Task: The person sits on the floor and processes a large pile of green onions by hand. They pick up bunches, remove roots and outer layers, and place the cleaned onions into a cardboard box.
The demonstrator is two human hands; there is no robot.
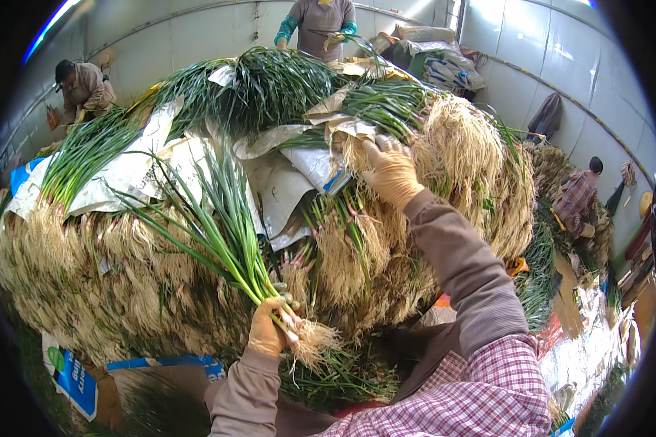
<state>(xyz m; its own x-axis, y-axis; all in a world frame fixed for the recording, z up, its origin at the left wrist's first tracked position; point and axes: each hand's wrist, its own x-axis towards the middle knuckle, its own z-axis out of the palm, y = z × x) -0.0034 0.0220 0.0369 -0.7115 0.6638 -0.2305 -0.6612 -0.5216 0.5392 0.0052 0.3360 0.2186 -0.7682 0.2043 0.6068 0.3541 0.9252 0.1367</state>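
Note:
My left hand (270, 322), in a pale orange glove, grips a small bunch of green garlic or similar allium plants (240, 246) near its white bulbs. The leaves point up and left, and the pale roots hang to the right. My right hand (391, 169), gloved alike, lies spread on the large heap, over the root ends of plants beside a sheet of wrapping (355, 128). Its fingertips touch roots and wrapping; whether they grip anything cannot be made out. Below it, loose plants with reddish stems and long roots (339, 251) hang on the heap's side.
Stacked plants (142, 273) fill the space before me, roots outward, with white sacks (131, 180) on top. One person (320, 27) stands behind the heap, another (85, 90) bends at the far left, and a third (577, 196) sits at right. Cut leaves (350, 377) lie below.

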